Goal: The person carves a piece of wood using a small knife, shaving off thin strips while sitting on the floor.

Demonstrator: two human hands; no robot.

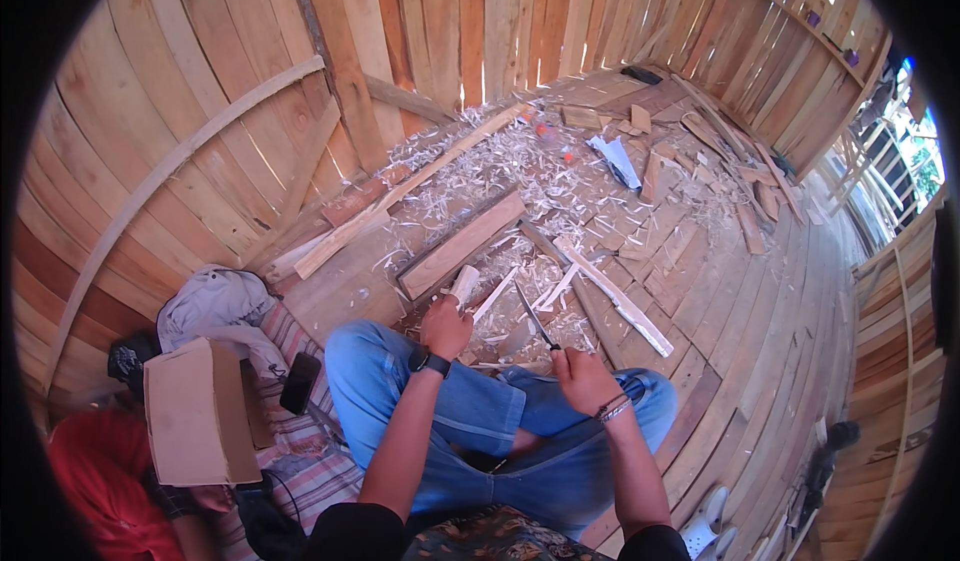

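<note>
My left hand (446, 328) is closed round a short, pale piece of wood (465, 286), which sticks out beyond the fingers. A knife (532, 313) with a narrow dark blade is gripped by its handle in my right hand (580, 377). Its blade points away from me and tilts left, and appears apart from the wood piece. Between the hands, pale split sticks (495, 295) lie among shavings. Just beyond my left hand rests a thick wooden block (463, 246). To the right, a long pale strip of wood (615, 296) lies on the floor.
Curly wood shavings (500, 161) cover the floor ahead, with a long batten (405, 194) and offcuts (705, 136) farther off. At left are a cardboard box (195, 411), a phone (300, 383), a striped cloth (310, 481) and a person in red (105, 471). White clogs (706, 526) stand lower right.
</note>
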